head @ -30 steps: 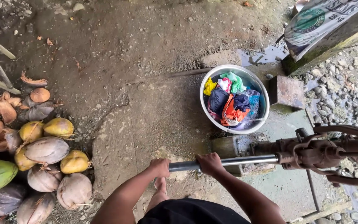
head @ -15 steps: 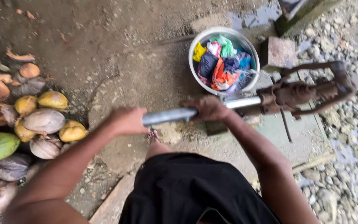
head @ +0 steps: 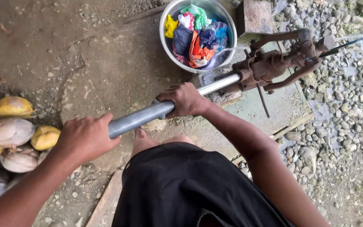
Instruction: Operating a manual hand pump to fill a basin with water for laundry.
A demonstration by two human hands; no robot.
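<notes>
Outdoor yard of packed dirt and worn concrete slab (head: 118,71), bordered by loose gravel (head: 337,126) from 1 to 5 o'clock.

Left hand (head: 85,138): wrapped fully round the free end of the grey metal pump handle (head: 141,117), fingers closed on it, at 8 o'clock of frame centre. Right hand (head: 185,100): clamped over the same handle further up, just left of the point where the bare steel section begins. Both fists well apart along the tube.

Handle: runs diagonally from 8 o'clock up to 2 o'clock and enters the rusty hand pump (head: 274,63). Tilted much more steeply than half a second ago, free end raised closer to the camera; one second ago, nearly level and low near the ground. Hands larger in frame and spread further apart than in both earlier views.

Pump body: shifted toward 1 o'clock against the previous view, linkage arms now angled upward.

White basin (head: 167,50) with coloured wet clothes (head: 198,38): at 12 o'clock, touching the top edge; sat nearer centre before. Rusted block (head: 255,17) just beside it at its 3 o'clock.

Pile of coconuts (head: 11,134) at 9 o'clock, fewer in view than earlier. Black shorts (head: 190,189) fill 6 o'clock; one foot (head: 141,136) visible beneath the handle.
</notes>
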